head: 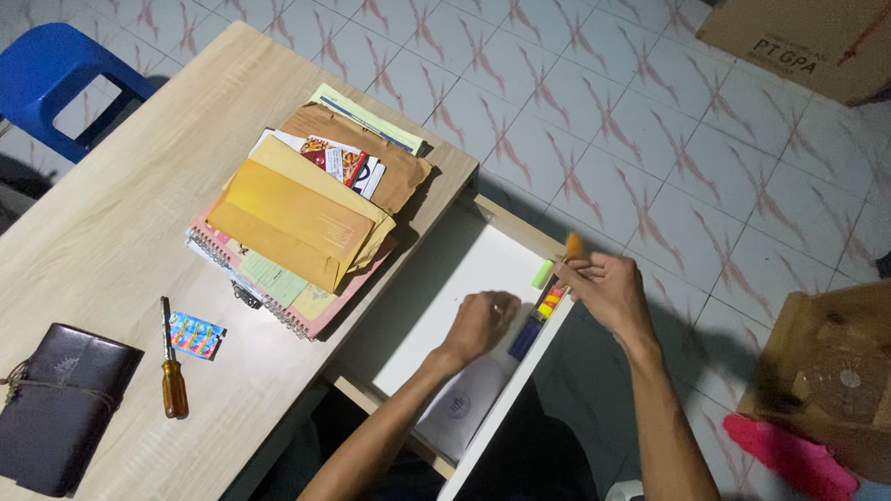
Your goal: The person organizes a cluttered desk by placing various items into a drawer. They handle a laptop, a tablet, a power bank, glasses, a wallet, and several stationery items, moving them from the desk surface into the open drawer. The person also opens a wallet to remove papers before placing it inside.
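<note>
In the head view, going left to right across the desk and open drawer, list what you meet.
Blue stool → dark leather journal → screwdriver → pile of envelopes and notebooks → left hand → right hand → wooden crate.

The desk is pale matt wood-grain laminate; its open drawer is smooth white board. Near the desk's back edge, the envelopes are matt yellow and brown paper. The journal at its front left corner looks like dark leather. The screwdriver has a glossy amber plastic handle. The floor tiles are glazed.
</note>
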